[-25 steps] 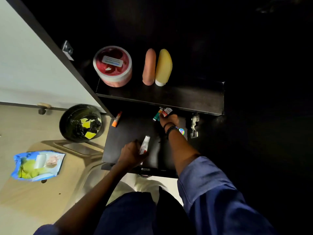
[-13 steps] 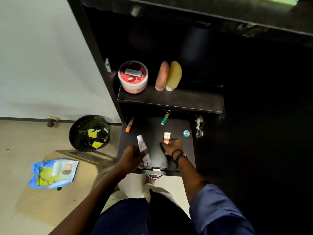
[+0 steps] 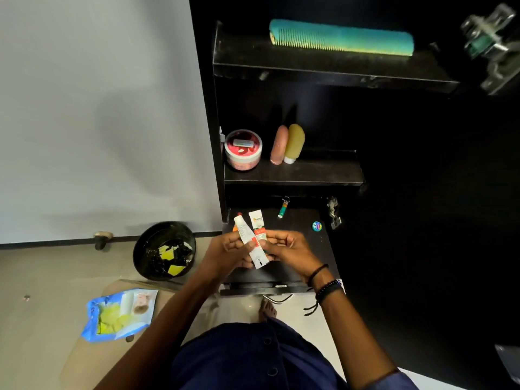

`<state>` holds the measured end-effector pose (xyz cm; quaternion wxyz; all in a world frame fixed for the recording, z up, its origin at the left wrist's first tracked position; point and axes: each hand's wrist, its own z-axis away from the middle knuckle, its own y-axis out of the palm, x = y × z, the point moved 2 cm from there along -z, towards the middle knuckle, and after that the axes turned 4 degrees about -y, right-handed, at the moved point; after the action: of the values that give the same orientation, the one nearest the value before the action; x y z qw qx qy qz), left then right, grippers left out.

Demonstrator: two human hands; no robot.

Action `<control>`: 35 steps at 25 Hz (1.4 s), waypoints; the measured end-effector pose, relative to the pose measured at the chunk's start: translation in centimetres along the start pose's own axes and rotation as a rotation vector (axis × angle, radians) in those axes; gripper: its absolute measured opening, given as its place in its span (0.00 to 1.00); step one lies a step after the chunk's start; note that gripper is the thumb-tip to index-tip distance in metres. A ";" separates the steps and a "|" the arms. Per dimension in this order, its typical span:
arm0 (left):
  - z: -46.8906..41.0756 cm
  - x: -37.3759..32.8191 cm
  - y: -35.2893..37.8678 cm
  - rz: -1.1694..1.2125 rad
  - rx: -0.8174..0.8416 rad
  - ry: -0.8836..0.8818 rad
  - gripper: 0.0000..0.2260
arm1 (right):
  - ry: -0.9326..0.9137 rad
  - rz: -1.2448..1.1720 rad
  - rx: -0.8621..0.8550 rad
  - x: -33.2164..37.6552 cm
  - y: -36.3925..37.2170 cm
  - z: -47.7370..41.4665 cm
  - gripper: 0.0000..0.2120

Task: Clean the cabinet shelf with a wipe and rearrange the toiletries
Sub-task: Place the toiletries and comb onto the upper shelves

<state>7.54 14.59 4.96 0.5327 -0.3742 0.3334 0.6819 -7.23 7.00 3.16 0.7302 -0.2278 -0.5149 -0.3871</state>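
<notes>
Grey wall (image 3: pixel 98 108), beige floor (image 3: pixel 42 277), blk cabinet (image 3: pixel 206 108) rt.

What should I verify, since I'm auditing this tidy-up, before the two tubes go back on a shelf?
1. Left hand grips the white tube: ok.
2. Right hand pinches the green-labelled tube: ok.
3. Bare space on the middle shelf right of the yellow bottle: ok.
4. Bottom shelf arranged: not ok; keyring tube and round badge lie scattered.
5. Shelves wiped clean: cannot tell, too dark.
6. Wipe in hand: not ok; wipe pack lies on the floor.
</notes>
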 end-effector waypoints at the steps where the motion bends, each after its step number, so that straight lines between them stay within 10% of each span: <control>1: 0.2 -0.3 -0.2 0.004 0.004 0.005 0.12 | -0.016 -0.005 0.002 0.6 0.4 0.4 0.14; 16: 2.9 -14.0 -0.4 0.121 -0.033 0.312 0.10 | -0.401 -0.176 -0.021 13.6 1.9 3.3 0.17; 26: 3.4 -23.8 2.2 0.010 -0.188 0.682 0.16 | -0.749 0.017 -0.383 24.4 -2.7 3.5 0.15; 35: 0.4 -26.9 3.1 -0.208 -0.169 0.728 0.24 | -0.882 1.006 -0.642 30.4 -7.7 -1.3 0.18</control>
<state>8.52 1.39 28.62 0.4133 -0.6660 0.4036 0.4719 -7.45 -8.65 30.41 0.4421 -0.7728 -0.4553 -0.0100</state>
